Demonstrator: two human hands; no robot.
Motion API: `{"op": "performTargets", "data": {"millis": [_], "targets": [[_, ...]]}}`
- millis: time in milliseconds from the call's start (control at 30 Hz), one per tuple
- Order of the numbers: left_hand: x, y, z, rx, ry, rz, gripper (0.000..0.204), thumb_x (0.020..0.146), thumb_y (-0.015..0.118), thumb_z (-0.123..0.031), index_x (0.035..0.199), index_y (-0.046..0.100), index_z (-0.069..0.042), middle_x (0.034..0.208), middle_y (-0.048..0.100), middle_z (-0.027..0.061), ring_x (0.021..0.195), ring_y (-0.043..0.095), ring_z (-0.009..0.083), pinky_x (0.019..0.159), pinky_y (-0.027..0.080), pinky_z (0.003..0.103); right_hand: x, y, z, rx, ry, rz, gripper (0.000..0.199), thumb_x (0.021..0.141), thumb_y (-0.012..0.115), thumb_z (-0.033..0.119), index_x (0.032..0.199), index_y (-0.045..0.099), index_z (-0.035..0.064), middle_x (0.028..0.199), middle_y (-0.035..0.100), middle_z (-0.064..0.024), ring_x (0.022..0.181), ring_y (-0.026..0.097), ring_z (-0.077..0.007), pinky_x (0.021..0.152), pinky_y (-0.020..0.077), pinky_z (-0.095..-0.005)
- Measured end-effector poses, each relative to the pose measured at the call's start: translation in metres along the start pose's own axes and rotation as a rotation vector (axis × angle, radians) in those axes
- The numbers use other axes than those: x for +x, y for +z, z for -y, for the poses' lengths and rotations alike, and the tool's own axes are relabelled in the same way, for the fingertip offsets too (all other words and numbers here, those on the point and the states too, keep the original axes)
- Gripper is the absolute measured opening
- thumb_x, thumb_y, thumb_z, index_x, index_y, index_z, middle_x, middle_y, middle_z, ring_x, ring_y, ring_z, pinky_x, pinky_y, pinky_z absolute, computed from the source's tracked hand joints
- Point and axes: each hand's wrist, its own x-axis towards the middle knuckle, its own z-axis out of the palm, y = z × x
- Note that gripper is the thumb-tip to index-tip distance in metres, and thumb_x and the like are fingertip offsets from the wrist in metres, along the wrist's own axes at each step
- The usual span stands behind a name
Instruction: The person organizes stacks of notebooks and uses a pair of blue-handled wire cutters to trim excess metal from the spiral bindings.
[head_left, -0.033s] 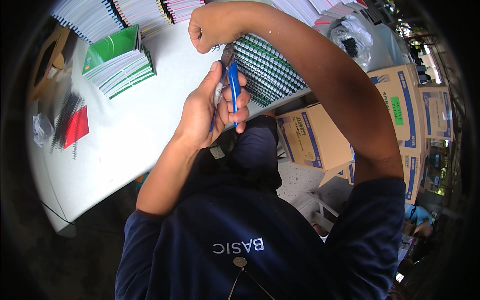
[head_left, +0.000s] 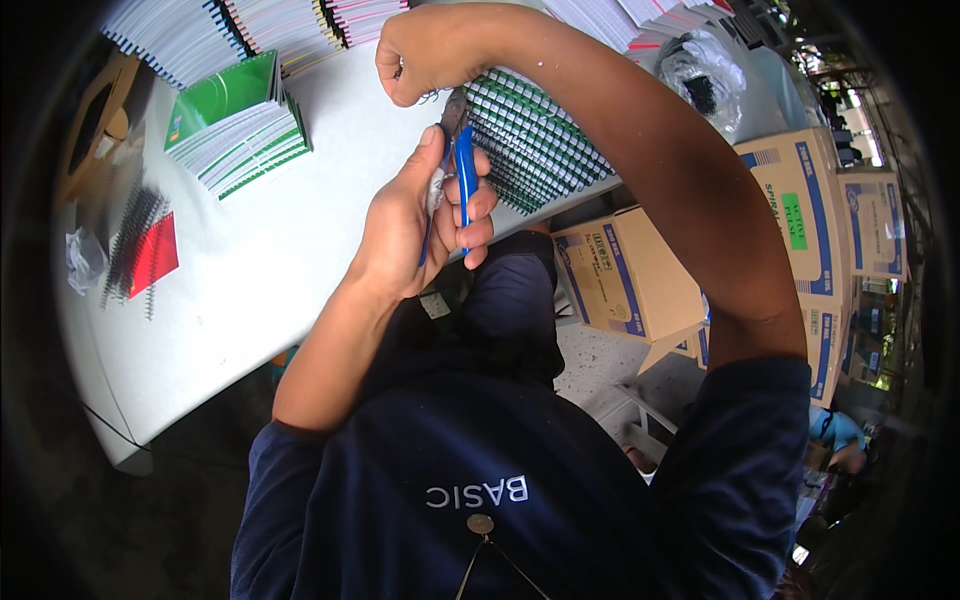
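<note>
My left hand [head_left: 395,225] is closed round the handles of blue-handled cutting pliers [head_left: 465,185], whose metal jaws point away from me. Just beyond the jaws, my right hand [head_left: 432,55] is curled shut, with dark looped coil wire [head_left: 430,97] showing at its fingers. Whether the jaws touch that wire cannot be made out. Beneath my right forearm lies a stack of spiral-bound books [head_left: 540,145] with green-and-white edges, at the near table edge and right of the pliers.
A pile of green-covered books [head_left: 240,130] stands on the white table [head_left: 230,290]. Loose black coils [head_left: 135,235] and a red sheet [head_left: 157,255] lie at the left. More bound stacks [head_left: 270,30] line the far side. Cardboard boxes [head_left: 630,280] and a plastic bag of black coils [head_left: 703,85] are at the right.
The fingers of my left hand and the blue handle have shifted very slightly inward. My right hand stays practically where it was.
</note>
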Motion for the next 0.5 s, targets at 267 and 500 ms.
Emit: {"op": "performTargets", "data": {"millis": [267,500], "targets": [[0.003,0.007,-0.001,0.096,0.018,0.0,0.063,0.096,0.021,-0.051,0.121,0.045,0.001,0.106,0.059,0.0216,0.102,0.059,0.0365,0.087,0.048,0.046,-0.001,0.004,-0.004,0.046,-0.003,-0.088,0.023,0.069,0.063,0.026,0.068,0.067,0.0033,0.066,0.062,-0.0103,0.061,0.055,-0.0232,0.059,0.0437,-0.0394],[0.012,-0.03,0.002,-0.289,-0.008,0.509,0.059,0.096,0.024,-0.052,0.117,0.046,-0.001,0.095,0.061,0.0172,0.094,0.062,0.0303,0.076,0.051,0.038,-0.002,-0.002,0.004,0.072,0.07,-0.083,0.024,0.069,0.063,0.027,0.073,0.069,0.0044,0.068,0.064,-0.0107,0.062,0.057,-0.023,0.06,0.0456,-0.0368]]}}
